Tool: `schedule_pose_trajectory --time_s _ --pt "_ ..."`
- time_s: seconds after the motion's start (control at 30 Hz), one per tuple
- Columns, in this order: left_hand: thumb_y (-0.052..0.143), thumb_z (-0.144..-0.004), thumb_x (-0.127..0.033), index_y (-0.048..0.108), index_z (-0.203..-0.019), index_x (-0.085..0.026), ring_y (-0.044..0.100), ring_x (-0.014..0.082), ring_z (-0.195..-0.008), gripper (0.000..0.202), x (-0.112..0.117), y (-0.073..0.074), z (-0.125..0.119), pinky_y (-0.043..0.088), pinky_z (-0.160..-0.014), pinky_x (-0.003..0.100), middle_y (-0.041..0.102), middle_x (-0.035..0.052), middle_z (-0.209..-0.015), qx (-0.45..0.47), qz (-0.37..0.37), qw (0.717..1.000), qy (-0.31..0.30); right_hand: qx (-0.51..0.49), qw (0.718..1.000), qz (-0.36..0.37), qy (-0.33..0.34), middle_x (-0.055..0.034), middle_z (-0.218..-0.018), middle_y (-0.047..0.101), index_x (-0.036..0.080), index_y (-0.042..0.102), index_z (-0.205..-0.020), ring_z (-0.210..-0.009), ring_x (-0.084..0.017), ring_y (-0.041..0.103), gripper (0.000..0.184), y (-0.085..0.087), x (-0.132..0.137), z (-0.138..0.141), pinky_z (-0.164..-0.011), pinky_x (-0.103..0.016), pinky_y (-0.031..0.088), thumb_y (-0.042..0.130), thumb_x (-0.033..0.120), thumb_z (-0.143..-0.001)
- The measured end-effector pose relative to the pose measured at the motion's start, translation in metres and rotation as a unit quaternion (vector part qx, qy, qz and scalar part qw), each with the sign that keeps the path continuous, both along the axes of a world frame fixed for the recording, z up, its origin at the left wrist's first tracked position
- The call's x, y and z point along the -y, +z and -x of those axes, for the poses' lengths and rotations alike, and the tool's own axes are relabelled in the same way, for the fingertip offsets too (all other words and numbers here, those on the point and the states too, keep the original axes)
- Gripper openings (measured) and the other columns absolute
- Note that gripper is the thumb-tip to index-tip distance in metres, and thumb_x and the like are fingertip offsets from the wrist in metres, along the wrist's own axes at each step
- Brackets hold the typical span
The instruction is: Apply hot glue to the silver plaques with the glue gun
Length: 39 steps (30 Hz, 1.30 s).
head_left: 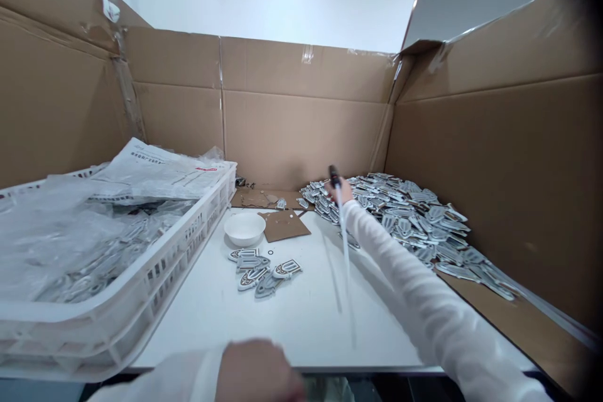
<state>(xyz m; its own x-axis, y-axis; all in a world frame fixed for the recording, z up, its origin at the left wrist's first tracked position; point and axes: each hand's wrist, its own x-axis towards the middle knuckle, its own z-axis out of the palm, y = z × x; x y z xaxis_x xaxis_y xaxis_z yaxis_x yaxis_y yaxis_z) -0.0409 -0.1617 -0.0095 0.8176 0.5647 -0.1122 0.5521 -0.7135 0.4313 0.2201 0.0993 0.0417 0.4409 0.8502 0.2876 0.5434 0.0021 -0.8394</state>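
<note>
— since the right hand [340, 191] is stretched all the way to the far edge of the worktop [292, 320], what is it holding up there?

— a slim dark tool [334, 176], its tip poking up above the knuckles. the fingers are wrapped tight round it, and a pale tube or cord [346, 257] trails from it back along the white sleeve toward the near edge. i'd judge the tool is held upright like that so its line hangs free of the pieces.

— and those pieces?

— a big heap of flat parts [409, 220], grey with pale outlines, pointed rather like little shields, spilling along the right edge up to the far right corner, against the cardboard wall [494, 157]. the hand sits right at the heap's left fringe, touching or just over it; i can't tell which.

— anything set apart?

— a few of the same shapes [264, 270] lie spread out near the middle, just this side of a small white bowl [244, 227] and a scrap of cardboard [284, 225]. kept separate from the heap, i'd guess, so they don't get mixed back in.

— the other hand?

— the left hand [257, 370] is low at the near edge, blurred; whether its fingers are spread or closed i can't tell. a white crate [155, 276] of bagged parts, papers on top, fills the left edge.
</note>
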Motion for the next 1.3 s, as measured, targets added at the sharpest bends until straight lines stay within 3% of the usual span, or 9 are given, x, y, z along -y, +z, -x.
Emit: schedule_pose_trajectory --time_s 0.07,0.13,0.2,0.23,0.5,0.67,0.97,1.13,1.3 --pt "0.04 -0.081 -0.031 0.062 -0.076 -0.023 0.058 0.0193 -0.07 0.024 -0.024 0.038 -0.004 0.045 -0.063 0.03 0.061 0.0066 -0.07 -0.054 -0.098 0.989 0.096 0.024 0.995 -0.001 0.098 0.0002 -0.058 0.055 0.014 0.055 -0.076 -0.048 -0.01 0.049 0.014 -0.02 0.01 0.032 -0.048 -0.02 0.038 0.06 0.023 -0.066" --pt "0.034 -0.083 -0.02 0.061 -0.083 -0.015 0.059 0.0231 -0.077 0.028 -0.054 0.07 -0.003 0.044 -0.069 0.034 0.062 0.013 -0.077 -0.09 -0.225 0.942 0.232 0.029 0.991 0.003 0.131 0.0018 -0.05 0.051 0.015 0.054 -0.068 -0.042 -0.01 0.045 0.01 -0.039 0.023 0.054 -0.045 -0.021 0.037 0.058 0.024 -0.065" --pt "0.034 -0.08 -0.012 0.06 -0.09 -0.006 0.056 0.0295 -0.09 0.029 -0.086 0.088 0.005 0.042 -0.075 0.039 0.059 0.0217 -0.091 -0.129 -0.323 0.876 0.334 0.048 0.987 -0.013 0.152 0.0011 -0.051 0.051 0.015 0.054 -0.065 -0.047 -0.011 0.047 0.007 -0.055 0.039 0.065 -0.049 -0.021 0.037 0.058 0.021 -0.063" --pt "0.036 -0.078 -0.009 0.06 -0.09 -0.004 0.055 0.0315 -0.092 0.028 -0.103 0.091 0.009 0.042 -0.075 0.04 0.059 0.0235 -0.092 -0.154 -0.316 0.869 0.349 0.083 0.979 -0.04 0.182 0.0005 -0.054 0.052 0.015 0.054 -0.065 -0.051 -0.012 0.049 0.007 -0.062 0.049 0.069 -0.052 -0.021 0.038 0.059 0.02 -0.062" --pt "0.059 -0.066 -0.022 0.064 -0.085 -0.008 0.055 0.0271 -0.093 0.024 -0.191 0.041 0.021 0.041 -0.079 0.031 0.062 0.0167 -0.094 -0.192 -0.177 0.902 0.344 0.126 0.893 -0.008 0.431 0.0032 -0.058 0.053 0.014 0.056 -0.066 -0.056 -0.011 0.048 0.025 -0.074 0.099 0.118 -0.053 -0.02 0.036 0.069 0.033 -0.055" --pt "0.06 -0.063 -0.028 0.065 -0.079 -0.011 0.057 0.0212 -0.084 0.024 -0.209 0.021 0.033 0.041 -0.071 0.023 0.063 0.0079 -0.085 -0.157 -0.148 0.912 0.349 0.079 0.883 0.046 0.46 0.0045 -0.055 0.053 0.015 0.053 -0.06 -0.054 -0.011 0.049 0.032 -0.075 0.094 0.133 -0.052 -0.02 0.037 0.075 0.033 -0.045" --pt "0.062 -0.065 -0.029 0.068 -0.078 -0.015 0.057 0.0237 -0.089 0.02 -0.217 0.034 0.06 0.041 -0.075 0.025 0.065 0.0091 -0.088 -0.062 -0.1 0.89 0.441 -0.078 0.914 0.013 0.399 0.002 -0.057 0.054 0.017 0.045 -0.061 -0.05 -0.014 0.056 0.032 -0.08 0.102 0.113 -0.051 -0.025 0.044 0.071 0.032 -0.051" --pt "0.059 -0.067 -0.027 0.065 -0.091 -0.018 0.055 0.0236 -0.095 0.026 -0.209 0.04 0.062 0.04 -0.079 0.027 0.064 0.0079 -0.097 -0.036 -0.132 0.877 0.46 -0.061 0.927 -0.029 0.37 -0.0005 -0.061 0.055 0.017 0.045 -0.066 -0.05 -0.015 0.057 0.03 -0.082 0.1 0.112 -0.044 -0.024 0.044 0.068 0.032 -0.055" --pt "0.056 -0.067 -0.024 0.066 -0.076 -0.019 0.057 0.0217 -0.085 0.015 -0.2 0.05 0.056 0.041 -0.071 0.027 0.066 0.0054 -0.087 -0.009 -0.16 0.871 0.465 -0.035 0.931 -0.085 0.354 0.0005 -0.059 0.054 0.018 0.047 -0.069 -0.05 -0.014 0.055 0.023 -0.081 0.102 0.113 -0.045 -0.024 0.044 0.063 0.033 -0.061"
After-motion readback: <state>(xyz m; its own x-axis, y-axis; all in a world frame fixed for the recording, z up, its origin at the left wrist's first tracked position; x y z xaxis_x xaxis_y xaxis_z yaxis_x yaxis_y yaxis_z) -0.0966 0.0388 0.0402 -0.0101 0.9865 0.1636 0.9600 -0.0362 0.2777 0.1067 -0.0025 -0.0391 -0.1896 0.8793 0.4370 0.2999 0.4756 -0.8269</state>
